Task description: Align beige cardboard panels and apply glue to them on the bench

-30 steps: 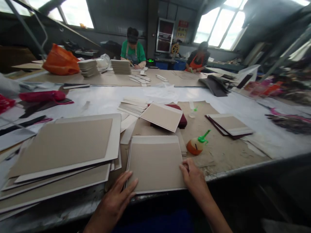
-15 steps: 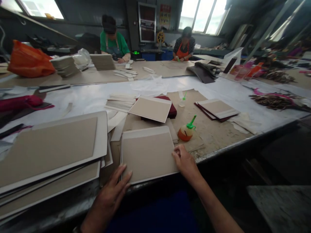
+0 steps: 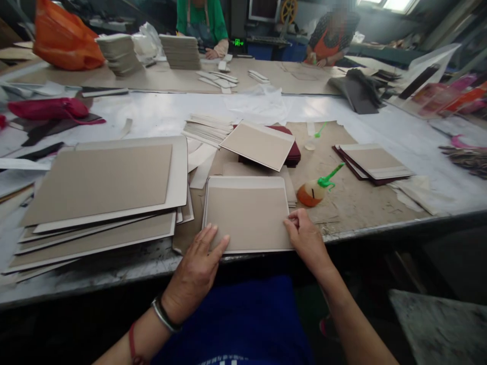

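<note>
A tan cardboard panel with a pale strip along its far side lies at the table's front edge, on other sheets. My left hand rests at its front left corner, fingers stretched and thumb apart on the surface. Curled at the right edge, my right hand pinches the panel's side; its fingertips are partly hidden. Just beyond that hand sits a round glue bottle with orange liquid and a green spout. Behind the panel, another tan panel lies tilted on a dark red stack.
Large tan boards are piled at the left. More panels lie at the right, over dark red pieces. A second small bottle stands farther back. Pale strips lie behind. Two people work across the table near an orange bag.
The view has tipped downward and shifted left, so the table things appear higher and farther right. Both hands stay at the same panel, the left lying a little further along its front edge.
</note>
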`<action>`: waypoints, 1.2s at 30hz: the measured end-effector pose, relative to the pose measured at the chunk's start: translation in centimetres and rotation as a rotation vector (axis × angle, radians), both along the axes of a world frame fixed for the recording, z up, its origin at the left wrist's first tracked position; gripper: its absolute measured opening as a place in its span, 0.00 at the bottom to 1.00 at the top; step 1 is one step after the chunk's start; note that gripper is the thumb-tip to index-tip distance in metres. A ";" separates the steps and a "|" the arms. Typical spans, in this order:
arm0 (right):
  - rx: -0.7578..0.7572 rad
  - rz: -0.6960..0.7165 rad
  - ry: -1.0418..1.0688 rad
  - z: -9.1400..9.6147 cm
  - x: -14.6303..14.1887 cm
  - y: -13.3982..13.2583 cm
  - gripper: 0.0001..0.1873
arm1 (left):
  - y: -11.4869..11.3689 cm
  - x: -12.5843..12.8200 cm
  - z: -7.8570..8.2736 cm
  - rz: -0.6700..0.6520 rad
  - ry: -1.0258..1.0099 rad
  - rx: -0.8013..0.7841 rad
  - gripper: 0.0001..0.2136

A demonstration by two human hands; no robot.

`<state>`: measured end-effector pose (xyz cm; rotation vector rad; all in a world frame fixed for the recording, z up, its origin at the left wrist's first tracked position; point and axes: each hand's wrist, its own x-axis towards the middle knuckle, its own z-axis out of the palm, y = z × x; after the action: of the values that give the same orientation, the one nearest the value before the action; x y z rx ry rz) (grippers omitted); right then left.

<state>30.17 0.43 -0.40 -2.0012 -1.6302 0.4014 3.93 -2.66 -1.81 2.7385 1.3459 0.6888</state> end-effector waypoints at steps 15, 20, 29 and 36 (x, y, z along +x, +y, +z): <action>0.158 0.127 -0.432 1.9 -0.5 1.4 0.18 | 0.2 0.7 -0.8 0.013 0.015 0.020 0.19; 0.230 0.408 -0.480 1.1 -4.0 3.0 0.29 | 0.3 0.8 -0.3 0.032 0.051 0.012 0.19; 0.245 0.483 -0.471 -0.9 -5.4 3.8 0.28 | -0.1 1.2 -0.2 0.060 0.056 0.056 0.24; 0.206 0.017 -0.280 -0.2 -1.3 1.1 0.18 | -0.4 -0.1 -1.5 0.426 -0.180 -0.043 0.24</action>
<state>28.84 1.50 -0.56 -1.9540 -1.7737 -0.0446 3.80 -3.09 -3.34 2.3040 1.8881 0.8848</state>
